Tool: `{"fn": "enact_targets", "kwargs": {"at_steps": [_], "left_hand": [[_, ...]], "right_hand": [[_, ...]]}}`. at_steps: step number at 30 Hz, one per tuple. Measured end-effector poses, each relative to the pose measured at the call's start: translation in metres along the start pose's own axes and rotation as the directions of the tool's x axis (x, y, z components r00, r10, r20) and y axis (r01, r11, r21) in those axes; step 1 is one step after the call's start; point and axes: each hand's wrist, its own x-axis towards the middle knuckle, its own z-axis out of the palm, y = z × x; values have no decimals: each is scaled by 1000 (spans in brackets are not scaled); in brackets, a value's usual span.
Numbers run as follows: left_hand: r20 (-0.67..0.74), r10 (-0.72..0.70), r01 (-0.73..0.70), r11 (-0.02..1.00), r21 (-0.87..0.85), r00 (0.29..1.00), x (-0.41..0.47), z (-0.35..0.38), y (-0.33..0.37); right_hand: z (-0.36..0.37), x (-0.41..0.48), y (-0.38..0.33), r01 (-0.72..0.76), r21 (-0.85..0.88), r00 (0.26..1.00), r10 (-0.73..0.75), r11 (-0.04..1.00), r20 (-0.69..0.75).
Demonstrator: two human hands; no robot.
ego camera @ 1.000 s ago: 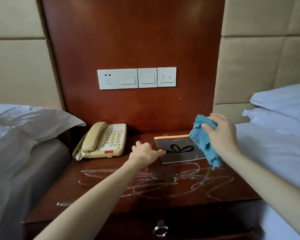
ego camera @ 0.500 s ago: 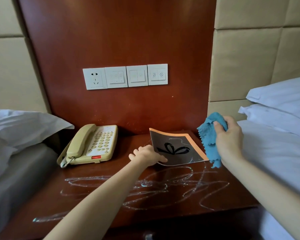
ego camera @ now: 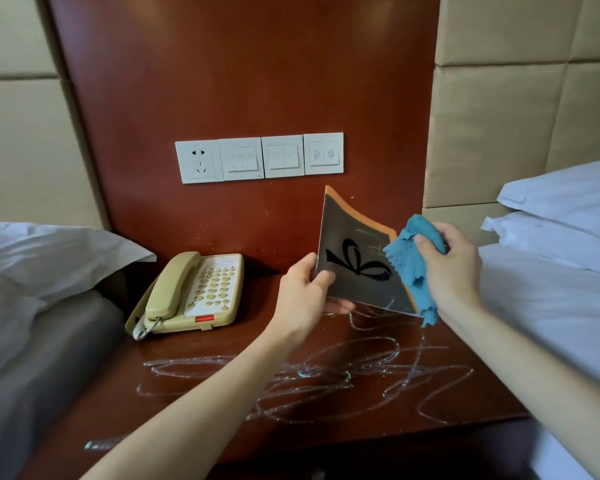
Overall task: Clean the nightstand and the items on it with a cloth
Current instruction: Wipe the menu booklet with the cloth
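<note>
Lifted now off the scribbled dark wooden table [ego camera: 326, 445] in left hand's [ego camera: 302, 299] pinching grip, grey orange-edged bow-printed booklet [ego camera: 357, 271] meeting right hand's [ego camera: 454, 265] clenched crumpled blue cloth [ego camera: 409, 261]; scribbles and beige corded telephone [ego camera: 191, 292] unwiped.

Red-brown wood panel [ego camera: 243, 74] w/ switch plates [ego camera: 259, 157], beige padded wall [ego camera: 520, 109], white pillows [ego camera: 565, 202] both sides.

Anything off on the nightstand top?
Yes. Pale looping scribble marks cover the front of the nightstand top, not yet wiped. The booklet bends in the left hand, faint scribbles on its cover.
</note>
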Motion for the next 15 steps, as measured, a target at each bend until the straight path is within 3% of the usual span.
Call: {"fn": "enact_targets", "kwargs": {"at_steps": [6, 11, 15], "left_hand": [[-26, -12, 9, 994, -105, 1000, -30, -50, 15], [-45, -36, 33, 998, -51, 998, -65, -103, 21], [-82, -21, 19, 999, -29, 996, -87, -143, 24]], "right_hand": [[29, -6, -22, 76, -33, 996, -74, 997, 44], [65, -29, -45, 106, -47, 987, -99, 993, 128], [99, -66, -74, 242, -18, 934, -228, 970, 276]]}}
